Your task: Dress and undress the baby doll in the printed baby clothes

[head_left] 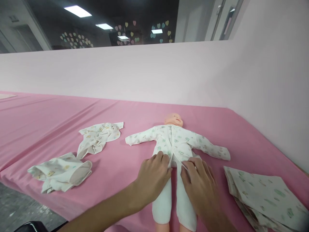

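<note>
Doll (174, 120) on back, centre of pink table (48, 119), in printed shirt (177, 141). Left hand (152, 178) pinches shirt hem at waist; right hand (198, 183) pinches hem beside it. Loose garments (96, 137) far left, folded cloth (263, 193) near right.

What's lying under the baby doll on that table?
The baby doll lies on its back on a pink tablecloth. The left hand and right hand rest at the hem of its printed top. What the cloth covers cannot be seen.
</note>
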A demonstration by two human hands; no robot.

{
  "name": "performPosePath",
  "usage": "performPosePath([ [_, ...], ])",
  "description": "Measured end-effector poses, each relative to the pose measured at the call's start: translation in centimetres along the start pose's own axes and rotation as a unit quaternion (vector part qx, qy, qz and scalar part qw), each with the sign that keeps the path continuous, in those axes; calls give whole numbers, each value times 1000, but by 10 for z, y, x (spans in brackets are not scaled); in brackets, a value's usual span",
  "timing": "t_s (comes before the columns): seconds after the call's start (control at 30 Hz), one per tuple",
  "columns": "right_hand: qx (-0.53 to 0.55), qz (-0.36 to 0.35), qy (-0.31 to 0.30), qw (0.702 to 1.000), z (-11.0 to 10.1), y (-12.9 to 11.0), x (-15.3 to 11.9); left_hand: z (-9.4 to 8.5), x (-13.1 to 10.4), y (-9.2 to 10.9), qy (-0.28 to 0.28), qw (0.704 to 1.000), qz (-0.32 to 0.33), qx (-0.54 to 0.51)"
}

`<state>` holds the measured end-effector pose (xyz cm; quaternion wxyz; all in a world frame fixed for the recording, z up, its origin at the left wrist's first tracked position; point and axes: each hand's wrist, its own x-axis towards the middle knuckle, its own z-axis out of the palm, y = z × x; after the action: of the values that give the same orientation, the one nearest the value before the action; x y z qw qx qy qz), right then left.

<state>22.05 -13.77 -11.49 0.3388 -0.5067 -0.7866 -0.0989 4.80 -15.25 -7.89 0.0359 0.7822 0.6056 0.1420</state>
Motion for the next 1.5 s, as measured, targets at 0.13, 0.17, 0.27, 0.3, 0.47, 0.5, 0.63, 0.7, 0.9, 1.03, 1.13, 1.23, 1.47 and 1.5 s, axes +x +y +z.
performPosePath([
  [0.13,61,28,-16,998,-4,7,6,1,3,-5,-4,1000,9,16],
  [0.17,77,44,-24,996,-5,10,9,0,4,-8,2,1000,7,0],
  [0.27,109,91,-61,988,-7,23,13,-3,2,-20,15,997,-18,-70],
  [0.3,117,103,-78,985,-8,29,13,-3,-1,-26,10,994,-30,-100],
  [0.47,145,143,-145,968,-8,55,6,4,-13,-58,-33,983,-74,-165],
  [0.5,148,151,-151,966,-7,59,5,7,-14,-62,-36,985,-76,-151],
  [0.63,147,142,-195,959,-2,66,11,19,-6,-70,-49,994,-50,-81],
  [0.7,134,114,-207,962,-1,69,21,22,5,-72,-49,997,-35,-49],
  [0.9,83,95,-197,972,11,92,73,13,66,-87,0,997,-46,-68],
  [1.03,59,144,-90,984,38,106,97,14,100,-89,27,994,-99,25],
  [1.13,57,151,-55,985,52,111,92,23,102,-87,18,992,-111,48],
  [1.23,66,135,-110,982,53,113,77,33,93,-90,-7,992,-104,66],
  [1.47,-58,60,-250,965,38,113,72,48,96,-91,-25,986,-116,119],
  [1.5,-98,59,-230,966,39,113,74,50,98,-90,-21,986,-115,122],
])
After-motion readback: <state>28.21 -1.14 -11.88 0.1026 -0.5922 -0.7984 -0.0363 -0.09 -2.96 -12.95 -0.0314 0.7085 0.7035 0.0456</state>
